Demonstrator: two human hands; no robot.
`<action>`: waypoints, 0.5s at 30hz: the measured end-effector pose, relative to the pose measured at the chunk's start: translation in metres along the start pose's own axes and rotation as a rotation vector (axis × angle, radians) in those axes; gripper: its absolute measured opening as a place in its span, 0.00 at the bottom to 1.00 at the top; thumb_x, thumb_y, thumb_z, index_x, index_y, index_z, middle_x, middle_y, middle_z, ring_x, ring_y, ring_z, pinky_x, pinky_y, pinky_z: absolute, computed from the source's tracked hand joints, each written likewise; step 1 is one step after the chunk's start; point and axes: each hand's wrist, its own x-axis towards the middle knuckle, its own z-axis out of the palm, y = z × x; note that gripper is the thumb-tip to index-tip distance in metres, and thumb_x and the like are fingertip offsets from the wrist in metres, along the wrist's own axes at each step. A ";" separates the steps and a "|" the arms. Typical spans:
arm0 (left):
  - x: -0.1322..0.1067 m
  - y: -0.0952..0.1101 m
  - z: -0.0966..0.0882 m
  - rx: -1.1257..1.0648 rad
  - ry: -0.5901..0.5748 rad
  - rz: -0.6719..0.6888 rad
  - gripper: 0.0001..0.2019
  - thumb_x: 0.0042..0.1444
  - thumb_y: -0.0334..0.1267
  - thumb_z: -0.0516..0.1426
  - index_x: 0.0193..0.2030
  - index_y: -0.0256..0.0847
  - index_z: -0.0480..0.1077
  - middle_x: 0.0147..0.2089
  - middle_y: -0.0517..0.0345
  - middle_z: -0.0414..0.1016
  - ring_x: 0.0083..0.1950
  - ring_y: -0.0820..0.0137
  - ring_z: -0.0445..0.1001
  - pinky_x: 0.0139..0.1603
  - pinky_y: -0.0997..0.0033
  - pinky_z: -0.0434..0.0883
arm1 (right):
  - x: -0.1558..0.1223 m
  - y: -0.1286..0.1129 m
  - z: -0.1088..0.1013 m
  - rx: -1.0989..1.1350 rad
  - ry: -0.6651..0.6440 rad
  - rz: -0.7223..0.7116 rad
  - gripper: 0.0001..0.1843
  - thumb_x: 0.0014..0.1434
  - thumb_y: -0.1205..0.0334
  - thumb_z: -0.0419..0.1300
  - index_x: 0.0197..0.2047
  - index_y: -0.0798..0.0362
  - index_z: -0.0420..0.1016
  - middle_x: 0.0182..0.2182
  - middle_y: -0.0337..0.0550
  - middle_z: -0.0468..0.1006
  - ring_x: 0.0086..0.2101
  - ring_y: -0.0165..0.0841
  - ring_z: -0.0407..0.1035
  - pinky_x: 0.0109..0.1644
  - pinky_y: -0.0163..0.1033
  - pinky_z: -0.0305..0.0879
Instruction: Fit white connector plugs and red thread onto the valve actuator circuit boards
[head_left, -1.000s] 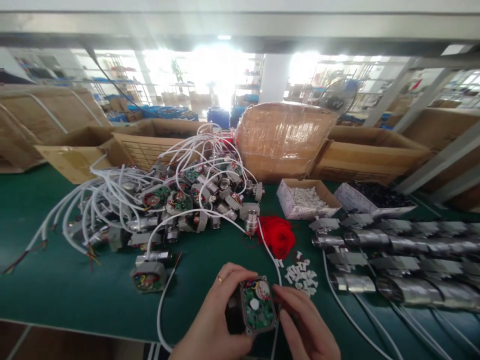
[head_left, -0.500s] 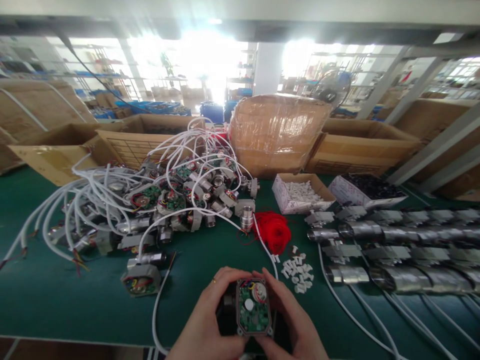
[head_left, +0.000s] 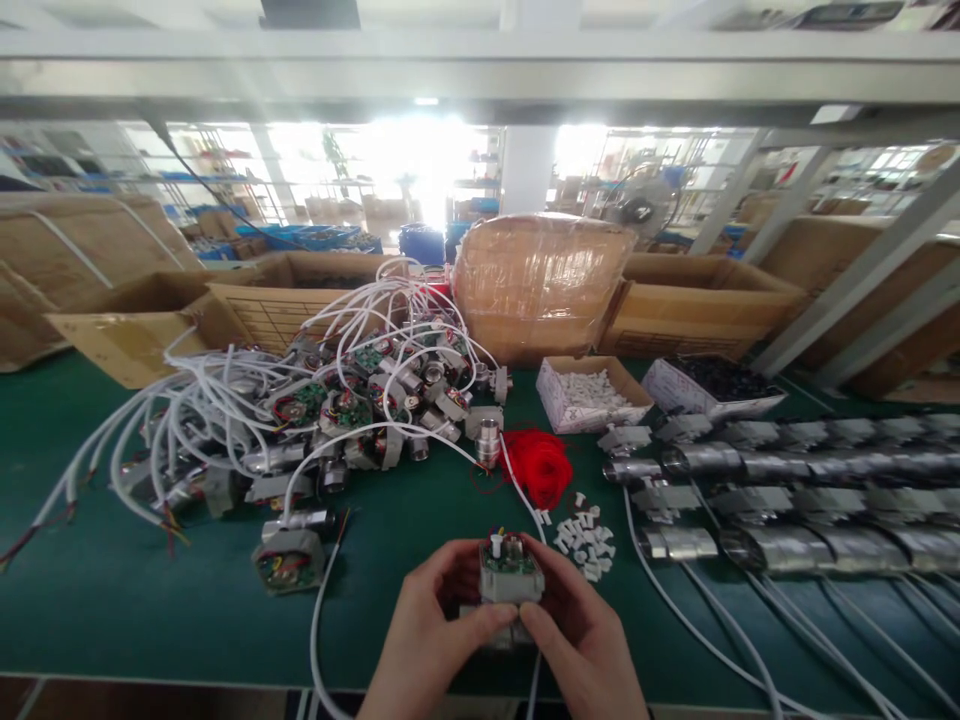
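Head view: left hand point(head_left: 442, 615) and right hand point(head_left: 581, 630) jointly grasp one grey-housed unit point(head_left: 511, 585), its green circuit board point(head_left: 496, 564) uppermost. Unit is held over the near middle of the bench point(head_left: 187, 615). White plastic pieces point(head_left: 588, 546) lie beyond, to the right; red bundle point(head_left: 541, 470) farther; pile of wired units point(head_left: 349, 410) far left.

Bare skin is showing on both the left hand point(head_left: 439, 625) and the right hand point(head_left: 589, 640), low in the middle of the frame. The thumbs point(head_left: 491, 622) are looking smooth and tapering toward rounded tips. Bare wrists point(head_left: 401, 690) are running down to the bottom edge, which is cutting them off. Fine nail detail is blurring.
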 end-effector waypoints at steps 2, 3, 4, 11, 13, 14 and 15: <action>-0.002 -0.002 0.002 -0.023 0.005 0.006 0.25 0.39 0.40 0.71 0.46 0.36 0.78 0.43 0.47 0.84 0.42 0.56 0.80 0.44 0.65 0.75 | -0.002 -0.003 0.002 0.024 0.016 -0.008 0.28 0.54 0.44 0.76 0.55 0.43 0.82 0.54 0.47 0.82 0.52 0.43 0.77 0.45 0.34 0.77; -0.003 -0.002 0.003 -0.044 0.004 0.016 0.25 0.39 0.40 0.72 0.46 0.36 0.78 0.43 0.47 0.84 0.42 0.56 0.80 0.43 0.65 0.75 | -0.003 -0.004 0.002 0.036 0.017 -0.013 0.28 0.53 0.44 0.77 0.55 0.43 0.83 0.54 0.47 0.82 0.52 0.43 0.77 0.45 0.34 0.77; -0.005 -0.003 0.005 -0.072 0.006 0.029 0.25 0.38 0.39 0.72 0.46 0.37 0.78 0.44 0.48 0.84 0.43 0.57 0.80 0.44 0.66 0.75 | -0.003 -0.005 0.002 0.050 0.015 -0.021 0.28 0.53 0.45 0.77 0.55 0.43 0.82 0.54 0.47 0.82 0.53 0.43 0.77 0.46 0.33 0.77; -0.020 0.005 0.019 -0.239 0.071 0.045 0.28 0.34 0.32 0.74 0.48 0.40 0.79 0.47 0.51 0.84 0.45 0.59 0.80 0.45 0.70 0.75 | -0.005 -0.010 -0.012 0.114 -0.134 -0.088 0.28 0.58 0.51 0.75 0.61 0.36 0.78 0.60 0.43 0.79 0.57 0.40 0.75 0.57 0.36 0.74; -0.023 0.009 0.022 -0.277 0.087 0.033 0.26 0.35 0.34 0.74 0.45 0.39 0.80 0.44 0.51 0.85 0.42 0.61 0.80 0.42 0.71 0.74 | -0.008 -0.011 -0.014 0.124 -0.184 -0.083 0.25 0.62 0.50 0.72 0.61 0.35 0.77 0.61 0.44 0.77 0.59 0.41 0.73 0.59 0.38 0.73; -0.025 0.012 0.022 -0.292 0.098 0.022 0.24 0.36 0.36 0.74 0.44 0.38 0.79 0.43 0.51 0.85 0.41 0.62 0.80 0.41 0.72 0.74 | -0.011 -0.011 -0.014 0.137 -0.180 -0.076 0.25 0.63 0.48 0.70 0.62 0.36 0.77 0.62 0.45 0.77 0.59 0.43 0.73 0.58 0.39 0.74; -0.026 0.014 0.023 -0.301 0.114 0.013 0.24 0.37 0.38 0.74 0.43 0.38 0.79 0.41 0.51 0.84 0.39 0.62 0.80 0.40 0.73 0.74 | -0.014 -0.010 -0.012 0.153 -0.160 -0.069 0.25 0.63 0.46 0.69 0.62 0.37 0.77 0.61 0.46 0.77 0.59 0.44 0.73 0.57 0.40 0.75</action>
